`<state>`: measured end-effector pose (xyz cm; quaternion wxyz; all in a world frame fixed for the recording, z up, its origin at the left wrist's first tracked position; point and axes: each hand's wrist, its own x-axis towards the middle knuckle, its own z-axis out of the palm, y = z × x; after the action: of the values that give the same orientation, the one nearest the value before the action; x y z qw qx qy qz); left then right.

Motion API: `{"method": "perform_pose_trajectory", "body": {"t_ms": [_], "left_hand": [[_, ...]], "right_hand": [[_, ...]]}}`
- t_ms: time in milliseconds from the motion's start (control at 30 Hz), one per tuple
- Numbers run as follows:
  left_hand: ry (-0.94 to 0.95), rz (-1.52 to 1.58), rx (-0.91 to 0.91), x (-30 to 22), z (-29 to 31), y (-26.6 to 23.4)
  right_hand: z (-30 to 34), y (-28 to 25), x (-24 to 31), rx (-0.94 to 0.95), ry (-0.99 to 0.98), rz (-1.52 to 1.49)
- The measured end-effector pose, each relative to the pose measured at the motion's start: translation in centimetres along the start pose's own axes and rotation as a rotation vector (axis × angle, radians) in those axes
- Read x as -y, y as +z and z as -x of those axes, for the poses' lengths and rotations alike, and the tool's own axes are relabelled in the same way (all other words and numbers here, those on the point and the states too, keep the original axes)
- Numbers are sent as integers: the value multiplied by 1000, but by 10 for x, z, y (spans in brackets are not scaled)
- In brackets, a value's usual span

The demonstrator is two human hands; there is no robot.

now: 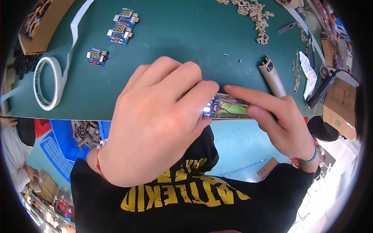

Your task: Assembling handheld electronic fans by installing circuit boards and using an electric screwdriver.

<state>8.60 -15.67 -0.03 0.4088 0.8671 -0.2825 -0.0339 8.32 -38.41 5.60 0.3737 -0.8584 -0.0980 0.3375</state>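
Close to the table's front edge, my left hand (155, 108) is closed around the left end of an opened, narrow handheld casing (229, 117). Its thumb and forefinger pinch near a small blue circuit board (213, 107), where a white light glows. Inside the casing lie a green battery (232, 108) and thin red wires. My right hand (285, 122) is closed at the casing's right end, thumb and forefinger on either side. A thin metal-looking strip shows by the right fingertips; I cannot make out what it is. My left fingers hide much of the board end.
At the back left lie several blue display boards (119, 29) and a roll of white tape (37, 83). A beige handle shell (273, 77) lies beyond my right hand. Small beige parts (254, 15) are heaped at the back. A blue crate (64, 136) stands lower left.
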Motion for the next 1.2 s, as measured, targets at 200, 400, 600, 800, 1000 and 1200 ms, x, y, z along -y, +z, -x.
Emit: {"method": "perform_pose_trajectory", "body": {"t_ms": [200,400,600,800,1000,1200], "left_hand": [[35,-22,-20,5,1,1],[100,-63,-22,12,1,2],[146,-40,-22,17,0,5],[130,-39,-36,15,2,6],[148,-27,-23,18,1,5],[145,-31,-2,16,1,1]], "right_hand": [[-9,-8,9,124,26,129],[-9,-13,17,150,26,286],[-19,-23,22,313,109,391],[-16,-21,15,274,42,237],[-13,-16,8,221,2,194],[-13,-14,10,203,-13,194]]}}
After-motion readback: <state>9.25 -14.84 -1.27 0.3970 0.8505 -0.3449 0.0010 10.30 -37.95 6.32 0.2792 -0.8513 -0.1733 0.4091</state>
